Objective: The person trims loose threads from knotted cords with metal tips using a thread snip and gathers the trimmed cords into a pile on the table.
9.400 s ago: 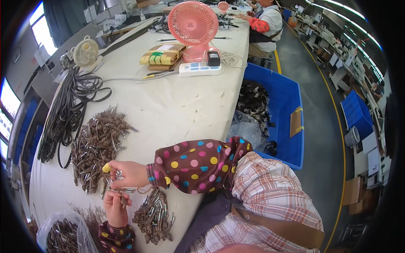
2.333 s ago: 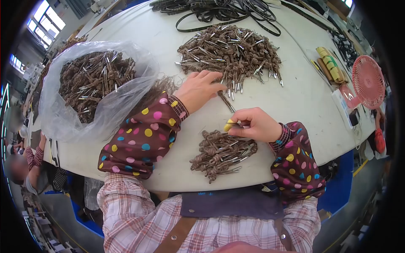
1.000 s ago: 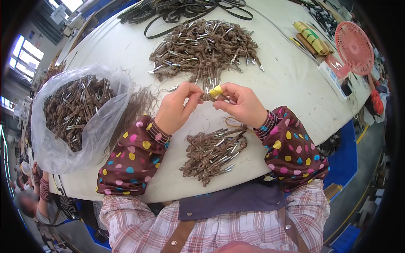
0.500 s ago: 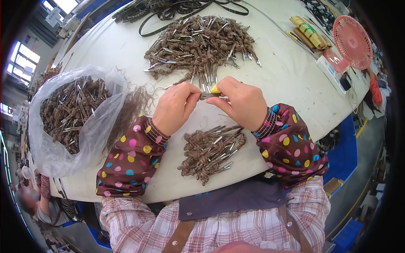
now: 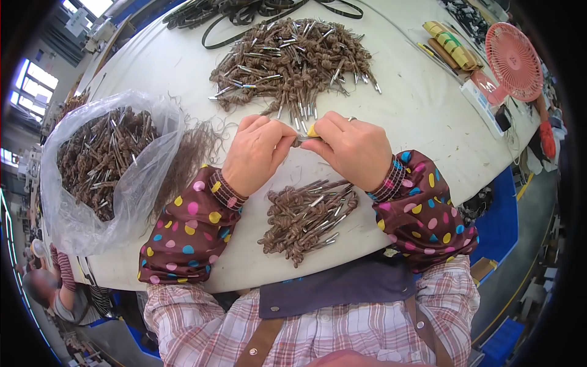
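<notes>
My left hand [image 5: 254, 150] is closed in a pinch on a brown knotted cord [image 5: 298, 142], mostly covered by the fingers. Facing it, my right hand [image 5: 358, 150] grips a small yellow-handled tool [image 5: 312, 131]; a grey metal part of it meets the cord between the fingertips. Just beyond my hands lies a large heap of brown knotted cords with silvery metal tips [image 5: 293, 61]. Closer to my body, below both hands, rests a smaller pile of the same cords [image 5: 302, 220].
At left stands a clear plastic bag [image 5: 73, 226] full of similar cords, beside loose brown threads [image 5: 199, 147]. Black straps [image 5: 244, 30] lie at the back. A pink fan [image 5: 513, 61], a white power strip [image 5: 480, 107] and a yellow wrapped bundle [image 5: 451, 46] occupy the right.
Both hands stay together at nearly the same place, with small finger shifts; the left fingers have curled slightly further. The piles have not visibly changed.
</notes>
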Action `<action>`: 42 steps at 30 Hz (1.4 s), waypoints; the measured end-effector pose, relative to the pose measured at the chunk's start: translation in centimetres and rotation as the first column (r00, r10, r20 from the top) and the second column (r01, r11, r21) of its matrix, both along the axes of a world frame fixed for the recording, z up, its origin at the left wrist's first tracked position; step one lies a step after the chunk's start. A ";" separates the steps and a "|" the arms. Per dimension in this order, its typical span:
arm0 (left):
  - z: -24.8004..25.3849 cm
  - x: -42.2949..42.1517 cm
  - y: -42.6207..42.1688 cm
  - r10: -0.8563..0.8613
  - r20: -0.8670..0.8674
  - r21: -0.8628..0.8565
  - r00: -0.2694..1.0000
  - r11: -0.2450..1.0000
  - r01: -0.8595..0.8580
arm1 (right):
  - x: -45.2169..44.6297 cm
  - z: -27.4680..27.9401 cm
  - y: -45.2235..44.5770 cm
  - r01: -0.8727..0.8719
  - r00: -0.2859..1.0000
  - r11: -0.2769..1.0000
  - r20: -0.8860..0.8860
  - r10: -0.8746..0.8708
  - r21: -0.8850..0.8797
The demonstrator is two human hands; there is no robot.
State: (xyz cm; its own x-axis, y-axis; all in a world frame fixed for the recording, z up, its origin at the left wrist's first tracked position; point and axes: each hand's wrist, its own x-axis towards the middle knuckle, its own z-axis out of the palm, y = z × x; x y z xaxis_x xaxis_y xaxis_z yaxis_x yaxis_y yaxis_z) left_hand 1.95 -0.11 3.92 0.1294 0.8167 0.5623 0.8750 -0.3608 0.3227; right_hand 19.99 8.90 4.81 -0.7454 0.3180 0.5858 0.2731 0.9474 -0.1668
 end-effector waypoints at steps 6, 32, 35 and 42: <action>0.1 0.6 -0.5 0.148 0.590 -0.283 0.794 0.959 0.031 | 0.0 -0.3 0.9 -0.121 0.985 0.832 -0.170 0.033 -0.542; 0.7 -0.7 -0.1 0.043 0.046 0.054 0.998 0.998 -0.045 | 0.1 -0.9 2.5 -0.181 0.969 0.101 -0.160 0.186 -0.978; 0.4 -0.5 -0.1 0.073 0.148 -0.014 0.986 0.997 -0.072 | 0.0 -1.6 2.4 -0.172 0.978 0.354 -0.117 0.171 -0.919; 0.3 0.2 -0.2 0.099 0.099 -0.026 0.990 0.995 -0.097 | 0.2 -0.5 0.7 -0.013 0.999 0.944 -0.049 -0.004 -0.329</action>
State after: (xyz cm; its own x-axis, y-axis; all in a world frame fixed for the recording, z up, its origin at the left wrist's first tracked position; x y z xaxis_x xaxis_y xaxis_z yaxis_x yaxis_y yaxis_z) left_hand 2.15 -0.34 4.27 -0.0083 0.8346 0.5508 0.8686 -0.2669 0.4175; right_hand 20.16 9.60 4.36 -0.7206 0.4960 0.4845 0.2527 0.8386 -0.4827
